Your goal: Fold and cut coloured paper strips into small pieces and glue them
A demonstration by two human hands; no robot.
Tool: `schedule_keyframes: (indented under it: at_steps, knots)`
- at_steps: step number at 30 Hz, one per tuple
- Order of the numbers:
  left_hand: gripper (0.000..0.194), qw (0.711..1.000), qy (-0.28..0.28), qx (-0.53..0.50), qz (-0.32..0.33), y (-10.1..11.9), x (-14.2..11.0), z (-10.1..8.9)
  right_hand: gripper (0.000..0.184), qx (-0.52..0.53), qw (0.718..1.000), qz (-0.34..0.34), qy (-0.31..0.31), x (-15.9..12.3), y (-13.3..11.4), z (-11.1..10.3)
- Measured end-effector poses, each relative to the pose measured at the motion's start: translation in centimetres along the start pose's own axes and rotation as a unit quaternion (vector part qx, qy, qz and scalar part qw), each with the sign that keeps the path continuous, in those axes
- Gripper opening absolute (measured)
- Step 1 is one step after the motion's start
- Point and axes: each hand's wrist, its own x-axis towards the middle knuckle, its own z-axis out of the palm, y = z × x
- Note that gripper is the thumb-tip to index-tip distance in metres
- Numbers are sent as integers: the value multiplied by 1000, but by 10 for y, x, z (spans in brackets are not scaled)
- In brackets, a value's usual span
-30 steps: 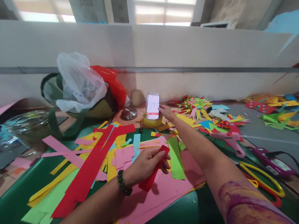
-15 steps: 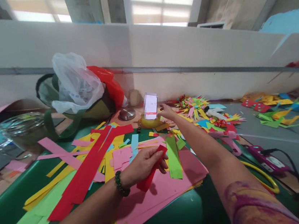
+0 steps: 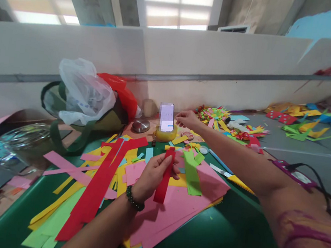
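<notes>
- At the far left of the table (image 3: 229, 244), a clear plastic bag (image 3: 82, 89) and a red bag (image 3: 121, 90) sit in a green tote against the grey partition, well away from the work in hand.
- A loose heap of cut paper strips (image 3: 92, 179) in red, yellow, pink and light green lies spread over the green surface, so a good deal of cutting looks finished.
- The left hand (image 3: 153, 175) is closed around a red paper strip (image 3: 165, 176), held roughly upright just above a pink sheet (image 3: 179, 206); the strip looks plain and unfolded, so shaping it seems yet to come.
- A phone (image 3: 166, 117) stands propped on a yellow tape roll (image 3: 166, 134) behind the heap.
- The right hand (image 3: 185, 119) reaches out with fingers extended, empty, its fingertips just beside the phone's screen.
- Further right, finished spiky paper flowers (image 3: 214, 116) lie near the partition, which suggests several pieces are complete.
- A craft knife (image 3: 231, 178) rests near the right forearm.
</notes>
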Motion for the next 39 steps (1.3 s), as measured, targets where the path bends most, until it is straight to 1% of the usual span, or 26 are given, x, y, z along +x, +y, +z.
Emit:
schedule_keyframes:
  at_steps: [2,3,4,5,6,7,9,10,12,14,16,18,20,22,25,34,39]
  knots:
    - [46,1000,6,2,5,0,0,0,16,10,998,-14,-60,-29,-10,-7]
    - [44,1000,7,5,4,0,0,0,17,7,994,-23,-105,-42,-12,-10]
    - [42,1000,5,9,1,-1,0,1,18,-15,985,-42,-167,-54,-14,-14]
    - [41,1000,2,14,-4,-1,-1,2,17,-57,976,-59,-202,-62,-13,-17]
    - [40,1000,-3,17,-10,0,-1,3,17,-106,969,-75,-211,-67,-11,-21]
    - [40,1000,-9,19,-15,0,-2,4,16,-155,965,-86,-193,-67,-9,-23]
    - [41,999,-20,20,-19,0,-3,6,13,-221,965,-88,-109,-56,-1,-26]
    - [41,999,-24,20,-20,0,-3,6,13,-232,967,-80,-73,-46,4,-25]
    - [42,999,-26,22,-20,-1,-3,6,21,-232,970,-60,-41,-20,14,-19]
    - [42,999,-24,23,-24,-1,-2,5,33,-227,973,-41,-22,4,25,-6]
    - [42,999,-24,23,-27,-2,-2,4,41,-213,976,-27,-16,23,35,11]
    - [42,999,-26,22,-30,-2,-2,3,46,-196,980,-21,-20,35,43,27]
    - [42,999,-30,22,-33,-2,-2,2,44,-178,983,-21,-30,43,50,39]
    - [43,999,-33,23,-37,-2,-2,2,36,-165,985,-24,-38,47,54,46]
    - [44,998,-36,27,-45,-3,-2,4,29,-160,986,-20,-34,52,57,48]
    - [45,998,-41,27,-51,-6,-1,5,32,-179,984,19,10,57,53,47]
    - [42,997,-48,30,-51,-5,-2,4,35,-181,983,16,18,57,51,45]
